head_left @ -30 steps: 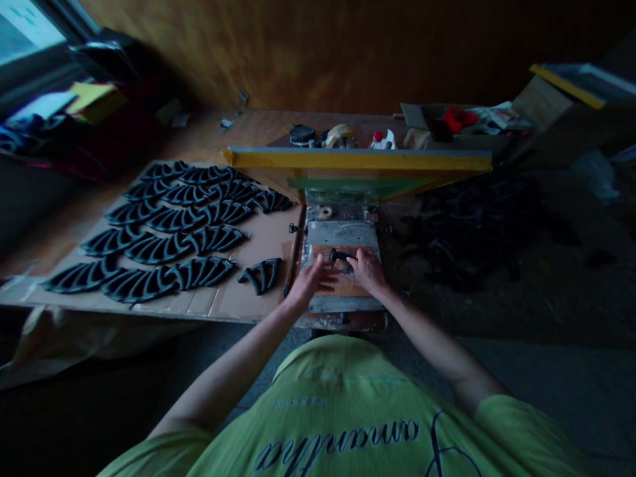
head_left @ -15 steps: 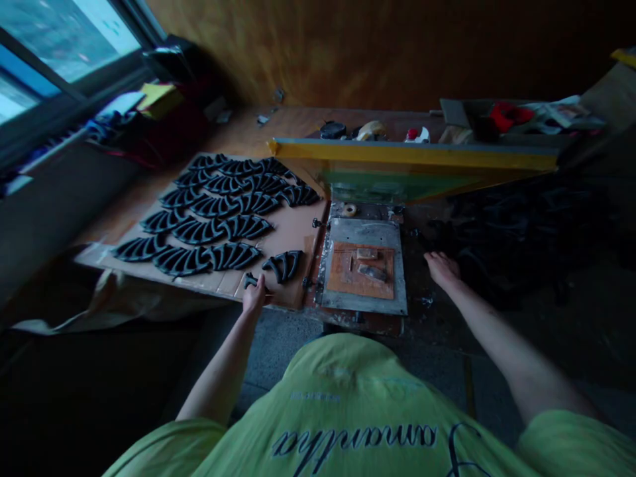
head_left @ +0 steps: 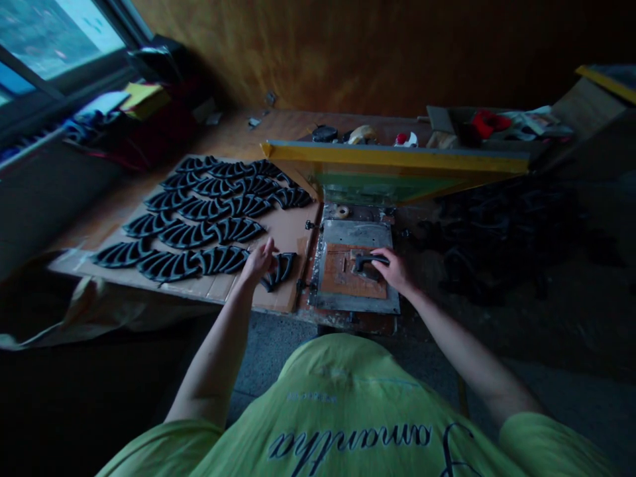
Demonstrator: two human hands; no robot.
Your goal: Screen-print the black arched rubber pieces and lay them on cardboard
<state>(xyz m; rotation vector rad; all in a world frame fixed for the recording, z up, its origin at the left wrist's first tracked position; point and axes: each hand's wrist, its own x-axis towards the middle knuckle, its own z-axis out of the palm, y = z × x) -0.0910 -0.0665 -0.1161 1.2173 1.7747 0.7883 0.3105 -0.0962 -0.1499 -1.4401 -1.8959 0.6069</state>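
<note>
My right hand point(head_left: 395, 268) pinches one end of a black curved, handle-like part point(head_left: 365, 260). The part's other end is over the small blocks on a brown wooden board point(head_left: 332, 281), which lies on a grey metal plate point(head_left: 358, 232). On the left, my left hand point(head_left: 259, 263) is above the cardboard sheet point(head_left: 285, 225), its thumb and fingers partly apart and nothing visible in them. Beside and partly behind it sits a short row of similar black parts point(head_left: 283, 268). Longer overlapping rows of these parts point(head_left: 173, 265) cover much of the cardboard.
A yellow-edged screen frame point(head_left: 397, 156) is raised over the back of the plate. At the right lies a dark heap of black parts point(head_left: 511, 225). A cardboard box point(head_left: 440, 122) with red and white items and a tape roll point(head_left: 342, 211) are behind; knobs flank the plate.
My right hand has come left from beside the heap, bringing a black part over the wooden board. My left hand has let go of its black part and risen slightly away from the cardboard's front edge.
</note>
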